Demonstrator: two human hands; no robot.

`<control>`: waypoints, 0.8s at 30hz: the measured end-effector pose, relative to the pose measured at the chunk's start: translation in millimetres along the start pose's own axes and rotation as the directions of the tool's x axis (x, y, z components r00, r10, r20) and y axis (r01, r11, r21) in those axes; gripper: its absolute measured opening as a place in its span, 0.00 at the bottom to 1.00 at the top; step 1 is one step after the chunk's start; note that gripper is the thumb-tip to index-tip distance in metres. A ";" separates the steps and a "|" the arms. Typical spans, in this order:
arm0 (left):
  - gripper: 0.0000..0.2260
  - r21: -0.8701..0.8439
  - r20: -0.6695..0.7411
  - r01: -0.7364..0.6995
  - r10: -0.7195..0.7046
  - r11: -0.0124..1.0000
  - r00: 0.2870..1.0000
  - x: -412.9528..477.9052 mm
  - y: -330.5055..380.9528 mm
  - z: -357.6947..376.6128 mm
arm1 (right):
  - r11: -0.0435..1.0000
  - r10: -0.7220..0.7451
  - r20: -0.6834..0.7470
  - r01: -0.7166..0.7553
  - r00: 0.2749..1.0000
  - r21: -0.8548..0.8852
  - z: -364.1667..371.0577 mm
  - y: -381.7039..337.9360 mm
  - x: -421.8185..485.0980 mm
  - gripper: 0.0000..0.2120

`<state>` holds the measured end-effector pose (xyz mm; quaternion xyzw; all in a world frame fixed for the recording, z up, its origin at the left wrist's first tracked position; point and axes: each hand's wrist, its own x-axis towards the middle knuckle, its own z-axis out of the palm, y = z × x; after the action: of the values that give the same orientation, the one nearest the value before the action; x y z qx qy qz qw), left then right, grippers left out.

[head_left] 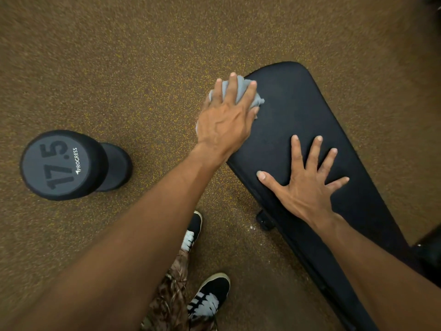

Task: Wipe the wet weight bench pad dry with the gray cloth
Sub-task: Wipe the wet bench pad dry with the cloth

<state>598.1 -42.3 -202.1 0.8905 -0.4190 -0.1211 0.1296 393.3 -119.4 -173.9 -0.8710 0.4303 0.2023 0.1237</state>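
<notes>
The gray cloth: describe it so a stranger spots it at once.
Find the long black padded weight bench pad on the speckled brown floor. At its far left edge, the left hand presses the crumpled gray cloth, the only pale fabric there.

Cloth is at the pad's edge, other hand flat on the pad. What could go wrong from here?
1. The left hand presses the gray cloth right at the bench pad edge; another outward stroke may slip it off onto the floor.
2. The right hand lies spread flat on the pad, so that patch could stay unwiped.
</notes>
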 end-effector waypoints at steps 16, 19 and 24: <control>0.23 -0.044 0.044 -0.031 0.033 0.999 0.998 46.8 11.3 -10.3 | 1.000 0.005 -0.018 -0.005 1.000 -0.005 0.8 -0.3 -1.3 0.51; 0.22 -0.047 0.073 -0.127 0.130 0.991 0.989 58.1 5.6 -14.5 | 1.000 0.003 -0.025 -0.004 1.000 -0.004 2.0 -1.0 -1.0 0.51; 0.21 -0.141 0.010 0.005 -0.003 0.990 1.000 14.6 -24.9 -21.0 | 1.000 0.004 -0.032 -0.004 0.999 -0.009 2.2 -0.5 -0.7 0.52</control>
<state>631.7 -35.6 -192.3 0.8794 -0.4082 -0.1550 0.1897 392.8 -117.7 -175.5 -0.8738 0.4331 0.1904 0.1126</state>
